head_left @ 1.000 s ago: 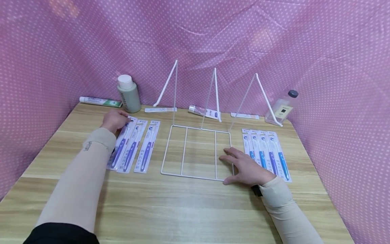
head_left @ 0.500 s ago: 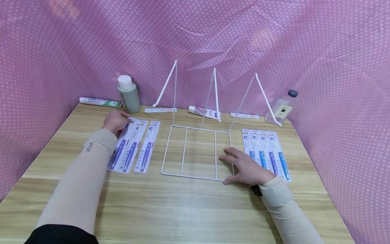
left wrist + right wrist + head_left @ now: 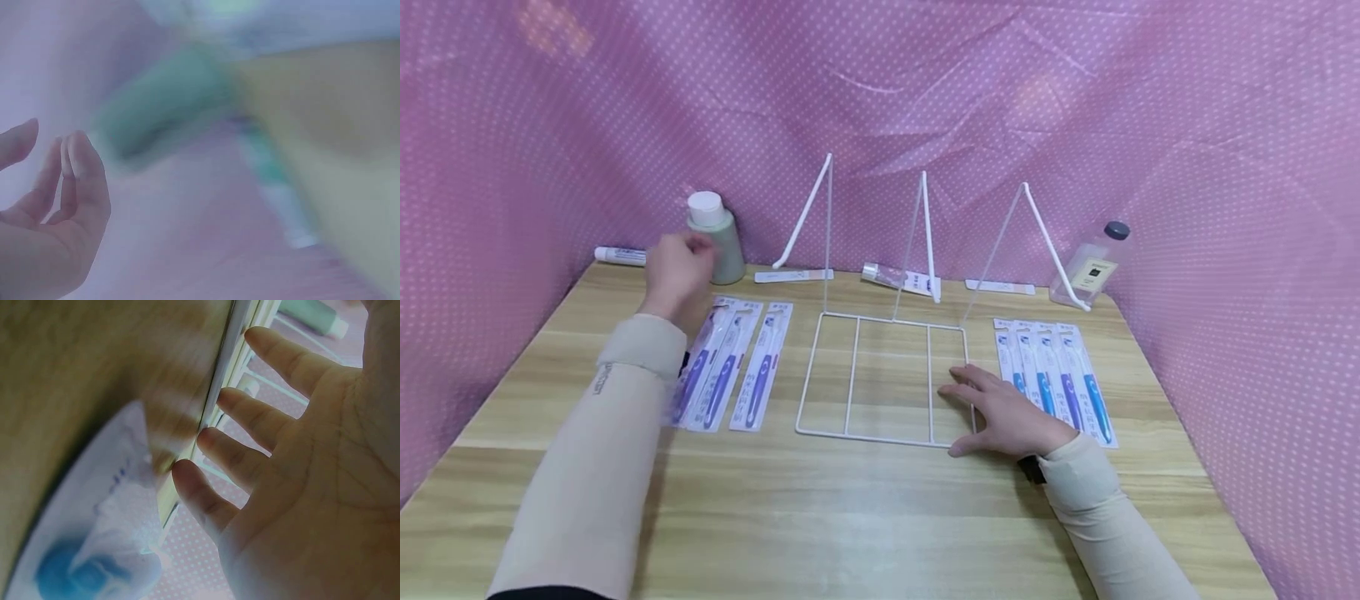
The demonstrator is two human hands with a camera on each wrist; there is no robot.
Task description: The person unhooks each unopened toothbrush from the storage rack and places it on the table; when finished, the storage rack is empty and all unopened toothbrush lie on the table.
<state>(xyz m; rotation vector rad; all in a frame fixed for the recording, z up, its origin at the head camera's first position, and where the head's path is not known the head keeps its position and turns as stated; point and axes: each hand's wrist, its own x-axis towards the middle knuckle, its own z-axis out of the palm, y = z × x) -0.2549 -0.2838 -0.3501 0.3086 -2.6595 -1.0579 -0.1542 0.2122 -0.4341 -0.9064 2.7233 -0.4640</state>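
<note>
My left hand (image 3: 676,271) is raised in front of the grey-green bottle (image 3: 726,250), blurred in the head view. In the left wrist view its fingers (image 3: 87,181) bend loosely with the thumb apart, holding nothing. Just below lie packaged toothbrushes (image 3: 722,367) with purple handles, the leftmost partly covered by the forearm. A white wire rack (image 3: 889,438) with three upright bent prongs stands mid-table. Spread fingers of my right hand (image 3: 1003,412) rest at the rack's right side rail. Beside that hand lie several packaged toothbrushes (image 3: 1093,400), blue and purple, partly hidden by it.
Along the back edge are a toothpaste tube (image 3: 621,256) at the left, a flat narrow packet (image 3: 793,276), a second tube (image 3: 917,282), another packet (image 3: 1000,287) and a clear bottle with a black cap (image 3: 1090,271). Pink dotted cloth (image 3: 925,83) surrounds the table.
My left hand has risen away from the top of the left toothbrushes, up in front of the grey-green bottle. The right hand has stayed at the rack. The head view has shifted slightly.
</note>
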